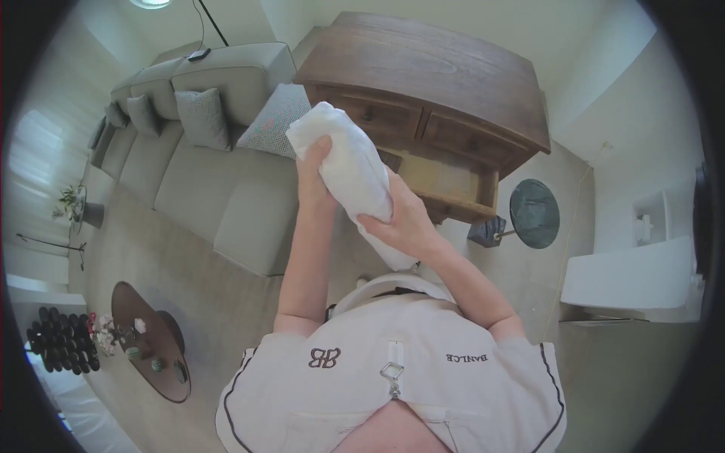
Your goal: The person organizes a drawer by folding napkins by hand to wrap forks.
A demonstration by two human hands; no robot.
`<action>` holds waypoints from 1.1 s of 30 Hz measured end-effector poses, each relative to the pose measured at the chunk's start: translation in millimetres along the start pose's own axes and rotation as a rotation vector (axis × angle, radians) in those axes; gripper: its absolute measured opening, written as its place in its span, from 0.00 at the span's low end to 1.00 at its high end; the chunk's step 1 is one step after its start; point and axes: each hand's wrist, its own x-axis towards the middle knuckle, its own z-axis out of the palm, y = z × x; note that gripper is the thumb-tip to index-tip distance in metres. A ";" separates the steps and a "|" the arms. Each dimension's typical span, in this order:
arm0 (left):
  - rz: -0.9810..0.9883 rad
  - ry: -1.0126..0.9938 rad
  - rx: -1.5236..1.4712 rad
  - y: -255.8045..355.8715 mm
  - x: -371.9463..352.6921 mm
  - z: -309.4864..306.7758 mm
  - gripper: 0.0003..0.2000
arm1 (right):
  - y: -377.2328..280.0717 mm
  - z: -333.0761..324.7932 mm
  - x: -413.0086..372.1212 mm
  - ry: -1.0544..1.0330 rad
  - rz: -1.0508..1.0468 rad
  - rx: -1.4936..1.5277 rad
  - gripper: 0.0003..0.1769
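A white rolled or folded cloth [351,170] is held up in front of my body, slanting from upper left to lower right. My left hand [314,175] grips its upper left part, with the thumb lying over the cloth. Around the lower right side of the cloth is my right hand [408,219], its thumb pressed on the front. Behind the cloth stands a brown wooden dresser [430,64] with an open lower drawer [445,177]. The cloth hides part of that drawer and its contents.
A grey sofa [196,181] with several cushions stretches along the left. A round dark side table [535,214] stands right of the dresser. At lower left is an oval brown table [155,340] with small plants. A white cabinet [630,279] is at the right.
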 end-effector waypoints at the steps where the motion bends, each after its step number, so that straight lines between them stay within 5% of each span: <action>1: -0.010 0.019 0.012 0.7 -4.1 4.0 0.27 | 0.9 -4.5 0.4 -0.016 0.023 0.070 0.42; 3: -0.019 0.050 0.030 1.5 -5.3 8.4 0.28 | 3.5 -13.1 6.2 -0.046 0.053 0.174 0.36; 9: -0.268 -0.354 -0.312 -27.7 9.8 -7.3 0.42 | 26.1 -15.0 16.7 -0.380 0.223 0.907 0.31; 14: -0.348 -0.216 -0.441 -41.9 11.9 -10.3 0.24 | 61.9 1.8 16.9 -0.516 0.456 1.284 0.28; 18: -0.351 -0.067 -0.305 -48.4 17.3 -18.0 0.20 | 63.5 2.2 16.5 -0.463 0.422 1.082 0.22; 21: -0.329 0.106 -0.088 -50.4 21.0 -8.6 0.15 | 46.8 -10.7 12.2 -0.257 0.494 0.562 0.29; 24: -0.270 0.313 0.042 -74.9 29.0 -8.0 0.16 | 61.9 -18.4 3.3 -0.212 0.339 0.339 0.48; 27: -0.299 0.474 0.221 -106.8 28.5 -9.7 0.32 | 83.6 -25.6 -5.4 -0.126 0.374 0.325 0.48; 33: -0.821 0.268 -0.109 -159.0 -4.4 -8.3 0.27 | 117.7 -45.5 -17.4 -0.089 0.556 0.930 0.29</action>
